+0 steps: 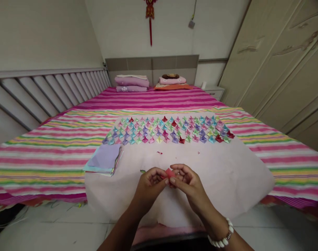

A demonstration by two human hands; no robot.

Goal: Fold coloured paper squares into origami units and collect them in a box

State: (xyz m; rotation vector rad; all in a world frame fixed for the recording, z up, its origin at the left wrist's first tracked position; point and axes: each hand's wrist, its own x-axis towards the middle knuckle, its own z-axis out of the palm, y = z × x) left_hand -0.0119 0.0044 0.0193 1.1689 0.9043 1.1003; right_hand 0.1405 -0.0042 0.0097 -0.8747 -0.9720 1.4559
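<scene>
My left hand (150, 183) and my right hand (186, 181) meet over a pale pink sheet (226, 174) spread on the bed. Both pinch a small folded piece of red paper (169, 173) between their fingertips. A white bead bracelet (223, 238) circles my right wrist. Beyond the hands, several small folded paper shapes (166, 130) in many colours lie in rows on the sheet. A stack of coloured paper squares (104, 159), lilac on top, rests to the left of my left hand.
The bed carries a pink, yellow and green striped cover (44, 153). Folded pillows (132, 83) and a small cushion (171, 82) sit at the headboard. A slatted rail (44, 94) runs along the left, wardrobe doors (284, 62) along the right. Tiny paper scraps (159, 152) dot the sheet.
</scene>
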